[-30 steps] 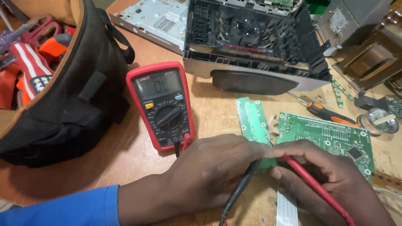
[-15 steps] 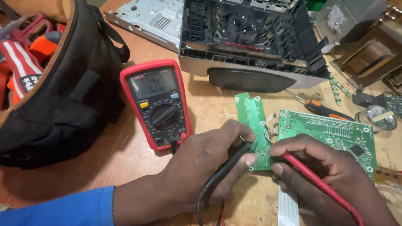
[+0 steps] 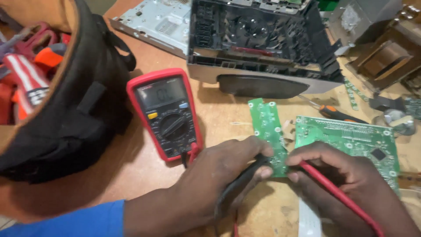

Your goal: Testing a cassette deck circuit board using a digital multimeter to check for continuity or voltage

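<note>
My left hand (image 3: pixel 219 175) grips a black test probe (image 3: pixel 239 184) whose tip touches the near end of a narrow green circuit board (image 3: pixel 267 131). My right hand (image 3: pixel 346 184) grips a red test probe (image 3: pixel 337 193), its tip on the same end of that board. The probe leads run back to a red multimeter (image 3: pixel 166 114) lying flat on the wooden table (image 3: pixel 228 114), just left of my hands. A larger green circuit board (image 3: pixel 355 138) lies partly under my right hand.
An open black tool bag (image 3: pixel 74 114) with red tools stands at the left. A gutted black device chassis (image 3: pixel 263 44) sits behind the boards, with a grey metal plate (image 3: pixel 158 22) beside it. An orange-handled screwdriver (image 3: pixel 337 114) and loose parts lie at the right.
The view has shifted and both hands have moved slightly forward, bringing both probe tips onto the narrow board's near end. The multimeter has not moved.
</note>
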